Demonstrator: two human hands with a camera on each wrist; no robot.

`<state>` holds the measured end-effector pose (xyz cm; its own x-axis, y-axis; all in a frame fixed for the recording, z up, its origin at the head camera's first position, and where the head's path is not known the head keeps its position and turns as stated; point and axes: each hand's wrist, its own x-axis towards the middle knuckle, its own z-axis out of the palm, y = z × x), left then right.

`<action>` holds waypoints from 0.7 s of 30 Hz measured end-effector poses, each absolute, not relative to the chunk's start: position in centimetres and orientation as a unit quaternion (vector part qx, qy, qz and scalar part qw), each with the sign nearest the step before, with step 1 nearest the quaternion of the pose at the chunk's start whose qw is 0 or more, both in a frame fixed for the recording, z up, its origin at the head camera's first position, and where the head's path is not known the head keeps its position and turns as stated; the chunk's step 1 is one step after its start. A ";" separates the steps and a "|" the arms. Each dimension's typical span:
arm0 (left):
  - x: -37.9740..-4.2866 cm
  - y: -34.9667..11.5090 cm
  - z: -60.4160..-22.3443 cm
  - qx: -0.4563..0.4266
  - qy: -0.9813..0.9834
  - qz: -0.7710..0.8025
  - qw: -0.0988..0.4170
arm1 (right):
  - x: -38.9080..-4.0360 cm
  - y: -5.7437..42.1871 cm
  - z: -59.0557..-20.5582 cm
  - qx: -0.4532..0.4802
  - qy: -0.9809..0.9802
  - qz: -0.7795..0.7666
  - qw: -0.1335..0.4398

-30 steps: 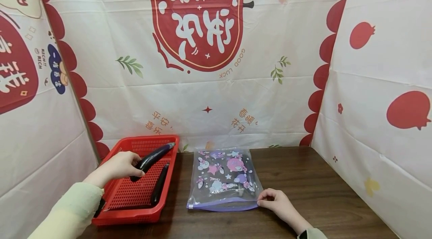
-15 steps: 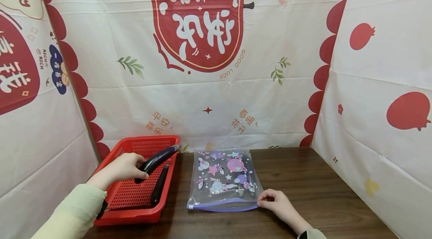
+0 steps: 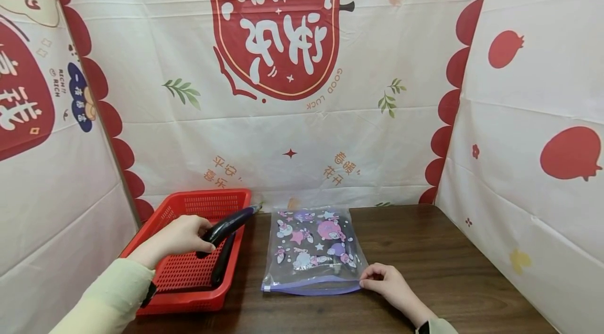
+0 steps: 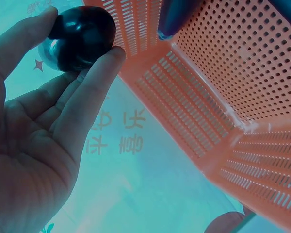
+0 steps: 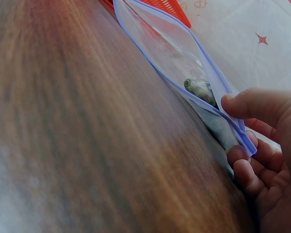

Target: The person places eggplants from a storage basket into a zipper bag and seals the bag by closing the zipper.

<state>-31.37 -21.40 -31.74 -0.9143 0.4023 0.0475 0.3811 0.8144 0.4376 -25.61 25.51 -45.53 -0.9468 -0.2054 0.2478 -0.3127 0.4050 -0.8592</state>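
My left hand (image 3: 184, 237) grips a dark purple eggplant (image 3: 232, 224) by its thick end, over the red basket (image 3: 189, 301). The stem end points to the far right, past the basket's right rim. In the left wrist view, thumb and fingers wrap the eggplant's round end (image 4: 82, 38). A second eggplant (image 3: 219, 270) lies along the basket's right wall. With thumb and fingers, my right hand (image 3: 389, 284) pinches the right corner of a clear printed zipper bag (image 3: 311, 250) lying flat. Its purple-edged mouth gapes, and a greenish stem end (image 5: 200, 90) shows inside.
Another dark eggplant shape (image 3: 184, 289) lies by the basket's front wall. The brown wooden table (image 3: 401, 234) extends right of the bag. Printed white cloth (image 3: 264, 140) hangs behind and on both sides. The bag's white slider (image 3: 267, 288) sits at its left corner.
My left hand has moved to the right with the eggplant, whose stem end now reaches past the basket's rim toward the bag. My right hand and the bag stay in place.
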 end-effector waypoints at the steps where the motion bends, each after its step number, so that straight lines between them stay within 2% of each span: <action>1: -31.3 -21.3 -31.7 0.208 0.952 0.223 0.023 | -25.6 25.5 -45.5 0.154 -0.837 0.523 0.051; 11: -31.3 -20.2 -31.8 0.231 0.948 0.216 0.021 | -27.8 26.7 -48.5 0.149 -0.841 0.518 0.053; 21: -30.6 -19.3 -32.1 0.222 0.952 0.211 0.017 | -27.9 26.8 -49.1 0.142 -0.845 0.513 0.052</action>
<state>-30.62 -19.26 -32.11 -0.9012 0.4291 0.0614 0.4148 0.8125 0.4096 -27.86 26.85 -49.09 -0.9545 -0.1859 0.2331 -0.2925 0.4332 -0.8525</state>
